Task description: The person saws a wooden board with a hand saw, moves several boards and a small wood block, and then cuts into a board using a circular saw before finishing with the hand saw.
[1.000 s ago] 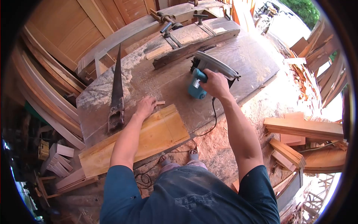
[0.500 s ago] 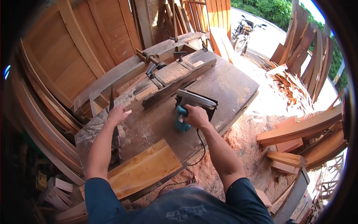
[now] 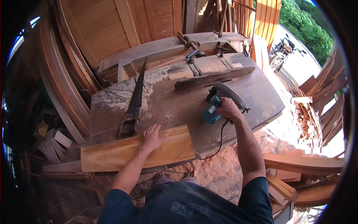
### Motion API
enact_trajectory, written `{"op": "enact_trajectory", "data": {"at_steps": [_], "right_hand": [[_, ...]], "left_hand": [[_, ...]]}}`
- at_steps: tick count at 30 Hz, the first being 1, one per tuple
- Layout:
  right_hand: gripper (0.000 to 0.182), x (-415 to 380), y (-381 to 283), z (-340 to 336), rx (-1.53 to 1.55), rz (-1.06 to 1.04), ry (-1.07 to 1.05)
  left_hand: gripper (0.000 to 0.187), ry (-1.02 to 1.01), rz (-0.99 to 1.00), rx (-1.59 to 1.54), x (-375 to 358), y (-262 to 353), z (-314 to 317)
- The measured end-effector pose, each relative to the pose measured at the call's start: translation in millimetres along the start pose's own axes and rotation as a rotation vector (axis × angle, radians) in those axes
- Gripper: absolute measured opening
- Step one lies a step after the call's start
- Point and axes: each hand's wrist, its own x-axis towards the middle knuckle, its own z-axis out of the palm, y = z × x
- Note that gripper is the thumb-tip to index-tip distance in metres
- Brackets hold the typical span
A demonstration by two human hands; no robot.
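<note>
My left hand [image 3: 153, 137] lies flat, fingers spread, on a pale wooden board [image 3: 112, 154] at the near edge of the dusty workbench [image 3: 179, 104]. My right hand [image 3: 228, 108] grips the handle of a teal circular saw [image 3: 218, 103] that rests on the bench top to the right of the board. The saw's black cord [image 3: 218, 143] hangs over the bench edge. A hand saw [image 3: 135, 100] lies on the bench just beyond my left hand, handle toward me.
A dark plank [image 3: 212, 77] and clamps [image 3: 194, 52] lie at the bench's far side amid sawdust. Wooden doors and planks stand behind and left. Offcut piles [image 3: 305, 112] and stacked boards [image 3: 302, 164] lie to the right. A motorcycle [image 3: 281, 54] is parked outside.
My left hand has dropped a small wood scrap it held near the hand saw and come back onto the pale board. My right hand stays on the circular saw. The view has swung left.
</note>
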Motion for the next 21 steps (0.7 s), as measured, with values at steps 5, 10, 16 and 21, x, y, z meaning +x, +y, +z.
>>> {"op": "enact_trajectory", "data": {"at_steps": [5, 10, 16, 21], "right_hand": [[0.035, -29, -28, 11, 0.088, 0.070, 0.039], [0.027, -124, -61, -34, 0.436, 0.458, -0.109], [0.030, -269, -158, -15, 0.460, 0.520, 0.120], [0.024, -303, -228, 19, 0.493, 0.582, 0.091]], "left_hand": [[0.074, 0.171, 0.135, 0.016, -30, -43, 20], [0.070, 0.162, 0.130, -0.067, -32, -44, 18], [0.070, 0.150, 0.124, -0.026, -28, -40, 18], [0.073, 0.116, 0.171, -0.046, -24, -44, 11]]}}
